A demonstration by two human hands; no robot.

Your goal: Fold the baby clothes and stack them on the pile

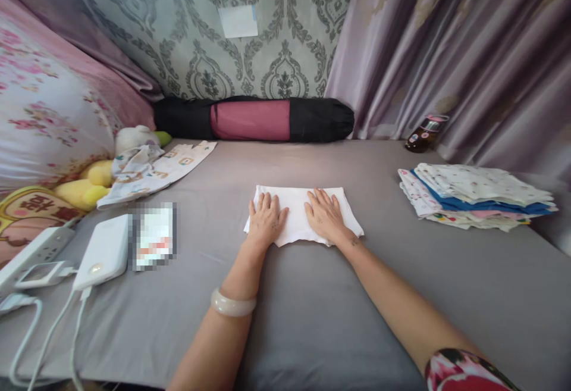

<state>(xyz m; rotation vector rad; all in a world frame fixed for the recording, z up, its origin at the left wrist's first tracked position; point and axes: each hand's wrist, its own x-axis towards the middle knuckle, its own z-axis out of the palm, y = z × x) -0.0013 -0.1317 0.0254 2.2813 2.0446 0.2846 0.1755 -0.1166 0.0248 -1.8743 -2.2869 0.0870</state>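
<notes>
A white folded cloth garment lies flat on the grey sheet, in the middle of the head view. My left hand rests palm down on its left part, fingers stretched forward. On its right part my right hand lies flat too, with the fingers spread. Neither hand grips the cloth. The garment's near edge is slightly wavy, and its lower right corner sticks out past my right hand. What kind of garment it is cannot be made out.
To the right sits a stack of folded clothes, with a dark bottle behind it. A long black and pink bag lies along the wall. At left are a patterned cloth, plush toys, a white power bank and a power strip with cables.
</notes>
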